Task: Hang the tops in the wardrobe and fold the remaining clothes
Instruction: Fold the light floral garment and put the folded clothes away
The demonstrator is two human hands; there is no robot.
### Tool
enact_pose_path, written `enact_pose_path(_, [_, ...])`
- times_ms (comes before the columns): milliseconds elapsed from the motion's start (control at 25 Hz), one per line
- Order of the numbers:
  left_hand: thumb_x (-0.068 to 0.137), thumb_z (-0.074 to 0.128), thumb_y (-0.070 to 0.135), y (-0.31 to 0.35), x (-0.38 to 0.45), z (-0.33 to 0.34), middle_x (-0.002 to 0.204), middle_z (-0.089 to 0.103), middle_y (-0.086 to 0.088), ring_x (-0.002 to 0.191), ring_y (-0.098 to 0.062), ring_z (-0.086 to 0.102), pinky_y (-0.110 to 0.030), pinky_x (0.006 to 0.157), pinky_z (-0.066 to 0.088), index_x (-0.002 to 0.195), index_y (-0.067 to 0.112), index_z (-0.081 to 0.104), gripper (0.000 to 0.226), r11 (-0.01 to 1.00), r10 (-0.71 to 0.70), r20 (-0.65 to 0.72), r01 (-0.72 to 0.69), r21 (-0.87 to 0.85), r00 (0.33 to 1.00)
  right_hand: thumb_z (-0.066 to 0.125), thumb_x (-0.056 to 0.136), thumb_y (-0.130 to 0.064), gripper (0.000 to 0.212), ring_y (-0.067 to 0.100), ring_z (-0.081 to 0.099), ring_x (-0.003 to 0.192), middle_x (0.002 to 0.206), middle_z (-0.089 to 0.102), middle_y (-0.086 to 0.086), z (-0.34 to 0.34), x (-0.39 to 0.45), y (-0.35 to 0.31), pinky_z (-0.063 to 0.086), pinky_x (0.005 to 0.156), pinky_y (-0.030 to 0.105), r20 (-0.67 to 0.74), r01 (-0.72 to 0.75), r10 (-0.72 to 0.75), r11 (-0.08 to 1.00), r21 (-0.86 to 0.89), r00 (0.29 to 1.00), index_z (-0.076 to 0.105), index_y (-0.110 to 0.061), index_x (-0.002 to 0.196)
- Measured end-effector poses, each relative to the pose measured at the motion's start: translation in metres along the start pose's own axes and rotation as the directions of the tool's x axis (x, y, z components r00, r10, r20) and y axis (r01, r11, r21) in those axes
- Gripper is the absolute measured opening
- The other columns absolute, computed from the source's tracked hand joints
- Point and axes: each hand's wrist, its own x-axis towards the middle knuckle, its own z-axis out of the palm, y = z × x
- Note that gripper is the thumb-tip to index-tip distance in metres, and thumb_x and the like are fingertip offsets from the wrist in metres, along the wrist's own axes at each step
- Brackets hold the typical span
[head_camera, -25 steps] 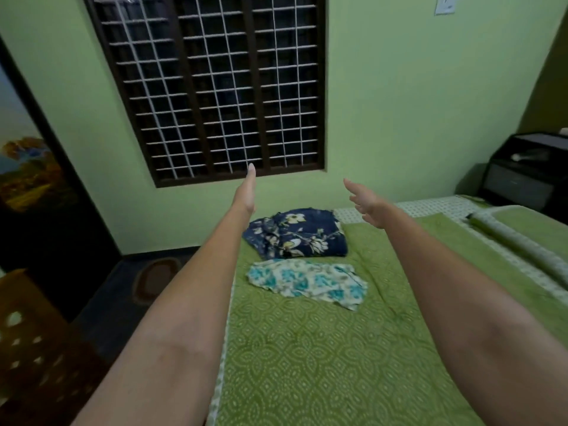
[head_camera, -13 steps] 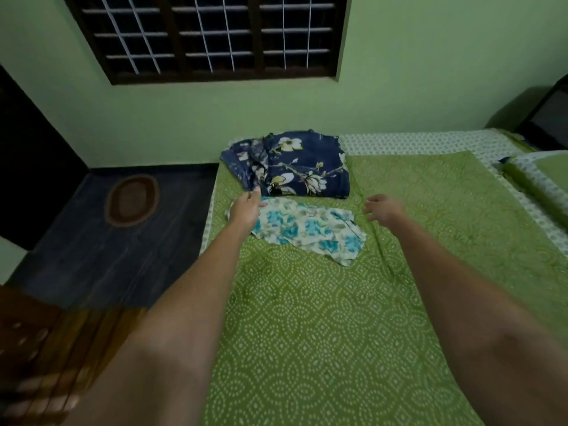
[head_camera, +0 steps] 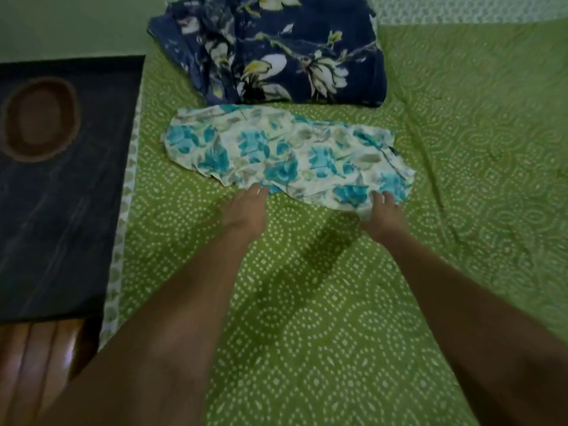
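Now 2 hands (fingertips) on floral garment (head_camera: 285,155)

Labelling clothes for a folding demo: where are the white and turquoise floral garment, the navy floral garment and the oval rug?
white and turquoise floral garment (head_camera: 285,155), head view, its middle.
navy floral garment (head_camera: 276,50), head view, its middle.
oval rug (head_camera: 40,119), head view, its centre.

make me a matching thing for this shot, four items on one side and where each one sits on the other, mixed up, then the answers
Items
1. navy floral garment
2. white and turquoise floral garment
3. left hand
4. oval rug

Places
A. on the dark floor left of the bed
B. at the near edge of the light garment, toward its left end
C. on the green bedspread, in the middle, nearer the person
D. at the far end of the bed, beyond the light garment

Pairs: 1-D, 2-C, 3-B, 4-A
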Motion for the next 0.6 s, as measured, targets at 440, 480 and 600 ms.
enact_pose_path(440, [0.088, 0.061, 0.023, 0.051, 0.040, 0.026, 0.158, 0.017, 0.001, 0.147, -0.022, 0.006, -0.041, 0.118, 0.004, 0.146, 0.021, 0.031, 0.065, 0.933, 0.331, 0.032, -0.332, 0.139, 0.943, 0.049, 0.092, -0.007, 0.030, 0.031, 0.054, 0.115, 0.125, 0.057, 0.021, 0.026, -0.016, -0.054, 0.040, 0.090, 0.029, 0.397, 0.297, -0.283, 0.955, 0.028, 0.873, 0.060, -0.002, 0.119])
enact_pose_path(480, [0.086, 0.062, 0.021, 0.054, 0.023, 0.023, 0.155, 0.024, -0.002, 0.145, -0.022, 0.014, -0.040, 0.119, 0.004, 0.145, 0.020, 0.031, 0.067, 0.919, 0.356, 0.073, -0.363, 0.151, 0.932, 0.046, 0.094, -0.005, 0.031, 0.030, 0.053, 0.114, 0.125, 0.056, 0.021, 0.025, -0.036, -0.060, 0.039, 0.092, 0.030, 0.473, 0.313, -0.299, 0.948, 0.051, 0.829, 0.057, 0.001, 0.122])
enact_pose_path(600, [0.084, 0.061, 0.011, 0.056, -0.038, -0.002, 0.128, 0.053, -0.011, 0.120, -0.028, 0.050, -0.037, 0.105, 0.034, 0.142, 0.021, 0.025, 0.070, 0.950, 0.302, 0.138, -0.310, 0.037, 0.943, 0.040, 0.092, 0.003, 0.020, 0.024, 0.051, 0.077, 0.089, 0.057, 0.018, -0.015, -0.088, -0.078, 0.042, 0.066, 0.026, 0.592, 0.297, -0.304, 0.948, 0.112, 0.747, 0.058, 0.006, 0.083])
